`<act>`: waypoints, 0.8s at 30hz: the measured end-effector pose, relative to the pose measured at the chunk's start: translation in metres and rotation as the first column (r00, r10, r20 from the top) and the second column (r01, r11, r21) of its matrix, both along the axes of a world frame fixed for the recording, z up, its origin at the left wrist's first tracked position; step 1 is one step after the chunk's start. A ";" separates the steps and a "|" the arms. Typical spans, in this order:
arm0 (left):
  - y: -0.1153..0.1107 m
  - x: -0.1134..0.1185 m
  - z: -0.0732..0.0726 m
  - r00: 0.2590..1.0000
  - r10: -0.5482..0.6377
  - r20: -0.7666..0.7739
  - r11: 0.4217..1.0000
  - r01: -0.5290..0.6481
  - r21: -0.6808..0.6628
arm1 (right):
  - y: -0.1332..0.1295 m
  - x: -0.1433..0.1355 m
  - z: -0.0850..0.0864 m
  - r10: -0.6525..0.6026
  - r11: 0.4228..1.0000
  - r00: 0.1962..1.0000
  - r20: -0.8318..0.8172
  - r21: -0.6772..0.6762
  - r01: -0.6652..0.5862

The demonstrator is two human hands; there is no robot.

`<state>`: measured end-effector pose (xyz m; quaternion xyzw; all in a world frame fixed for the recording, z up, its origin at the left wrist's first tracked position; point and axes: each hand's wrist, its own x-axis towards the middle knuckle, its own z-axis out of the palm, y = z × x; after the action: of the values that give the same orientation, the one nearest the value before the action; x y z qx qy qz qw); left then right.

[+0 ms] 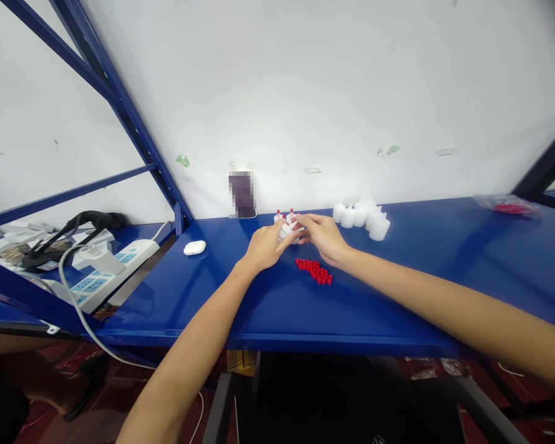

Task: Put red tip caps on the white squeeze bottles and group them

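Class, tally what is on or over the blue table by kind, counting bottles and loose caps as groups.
Left hand, right hand: 2
White bottle groups: 2
Loose red cap groups: 1
Earphone case: 1
Phone: 1
Clear bag: 1
Total: 8

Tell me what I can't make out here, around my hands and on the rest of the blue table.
- White bottle between the left hand and right hand: mostly covered by fingers in the head view.
- Small red caps: too small and crowded to count surely.
- Phone: pixelated, screen unreadable.
- Plastic bag: red contents too small and blurred to identify.
- White bottles at right: rear ones partly hidden by front ones.
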<state>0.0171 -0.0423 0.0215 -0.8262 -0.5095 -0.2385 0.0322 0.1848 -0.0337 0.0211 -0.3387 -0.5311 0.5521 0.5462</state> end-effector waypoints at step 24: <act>-0.007 -0.001 0.003 0.987 -0.129 0.095 0.990 0.123 0.072 | -0.013 0.028 0.006 -0.116 0.805 0.700 0.704 0.480 -0.349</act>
<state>0.0160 -0.0494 0.0245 -0.8424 -0.4490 -0.2973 0.0189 0.2127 -0.0464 0.0271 -0.3032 -0.8614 0.2258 0.3393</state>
